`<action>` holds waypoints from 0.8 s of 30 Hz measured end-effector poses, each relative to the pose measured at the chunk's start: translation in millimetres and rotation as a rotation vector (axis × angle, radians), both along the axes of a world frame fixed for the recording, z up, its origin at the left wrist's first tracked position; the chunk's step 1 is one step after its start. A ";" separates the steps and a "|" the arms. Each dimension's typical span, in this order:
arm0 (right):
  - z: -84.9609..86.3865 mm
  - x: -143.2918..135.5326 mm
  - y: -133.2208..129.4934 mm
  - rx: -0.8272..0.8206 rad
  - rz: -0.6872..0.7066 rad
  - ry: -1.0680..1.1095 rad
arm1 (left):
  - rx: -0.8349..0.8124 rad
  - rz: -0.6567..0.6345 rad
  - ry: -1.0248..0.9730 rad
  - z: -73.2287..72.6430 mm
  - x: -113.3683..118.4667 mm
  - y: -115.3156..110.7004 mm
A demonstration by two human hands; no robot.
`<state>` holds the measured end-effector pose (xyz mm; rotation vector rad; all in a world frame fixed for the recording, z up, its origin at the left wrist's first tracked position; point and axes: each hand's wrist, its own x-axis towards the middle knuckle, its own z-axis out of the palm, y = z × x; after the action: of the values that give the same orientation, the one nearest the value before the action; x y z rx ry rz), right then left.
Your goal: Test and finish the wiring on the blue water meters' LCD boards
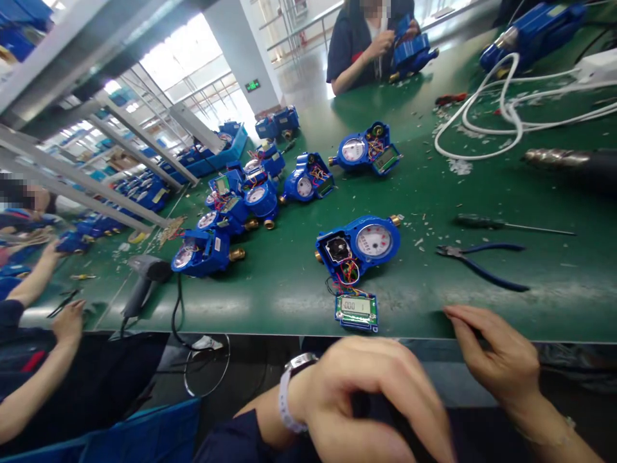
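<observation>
My left hand, with a watch on its wrist, is curled below the table's front edge; its fingertips are hidden. My right hand rests at the table edge, fingers bent and close together, and what is between them, if anything, is too small to see. Nearest my left hand lies a small circuit board with a display, wired to an opened blue meter with a round dial. Blue-handled pliers lie beyond my right hand, and a screwdriver lies behind them.
Several blue meters stand at the left centre of the green table. A heat gun lies left. White cable and a metal-nosed tool are at right. Co-workers are across the table and at left.
</observation>
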<state>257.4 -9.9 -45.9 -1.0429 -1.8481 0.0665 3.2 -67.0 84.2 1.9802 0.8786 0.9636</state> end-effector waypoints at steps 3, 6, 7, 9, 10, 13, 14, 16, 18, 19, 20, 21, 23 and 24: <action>5.6 -3.9 -1.3 -0.038 0.030 -0.031 | -0.028 0.360 -0.181 -21.9 -26.8 3.1; 15.4 -21.1 -2.9 -0.108 0.077 -0.067 | -0.022 0.630 0.070 -55.9 -49.4 -5.3; 18.6 -29.6 -3.5 -0.143 0.111 -0.089 | -0.043 0.649 0.143 -65.3 -53.6 -8.5; 23.5 -48.7 -4.7 -0.209 0.190 -0.129 | -0.099 0.624 0.233 -77.9 -56.2 -12.5; 25.0 -58.3 -5.1 -0.231 0.220 -0.139 | -0.126 0.599 0.253 -81.1 -55.1 -13.0; 26.0 -81.3 -5.1 -0.260 0.255 -0.143 | -0.167 0.536 0.258 -82.5 -48.1 -10.1; 25.5 -86.1 -4.8 -0.264 0.254 -0.146 | -0.176 0.526 0.252 -81.6 -46.0 -8.7; 24.0 -91.4 -4.1 -0.269 0.240 -0.154 | -0.195 0.508 0.236 -80.0 -43.6 -7.1; 22.4 -92.5 -3.8 -0.267 0.224 -0.163 | -0.211 0.488 0.230 -79.5 -43.2 -7.5; 21.7 -92.2 -4.0 -0.265 0.219 -0.168 | -0.217 0.476 0.234 -79.8 -43.4 -8.4; 21.1 -91.7 -4.3 -0.263 0.215 -0.173 | -0.222 0.464 0.242 -80.3 -43.5 -9.5; 20.6 -91.2 -4.6 -0.262 0.213 -0.179 | -0.228 0.453 0.250 -80.9 -43.6 -10.6; 20.2 -90.5 -5.0 -0.259 0.211 -0.190 | -0.234 0.441 0.261 -81.9 -43.1 -12.5; 20.2 -90.4 -5.0 -0.257 0.212 -0.194 | -0.233 0.440 0.264 -82.2 -42.7 -13.1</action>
<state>167.0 -15.0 -25.7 -1.0524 -2.1647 0.3474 -39.5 -80.1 1.9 1.7704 1.5483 0.7949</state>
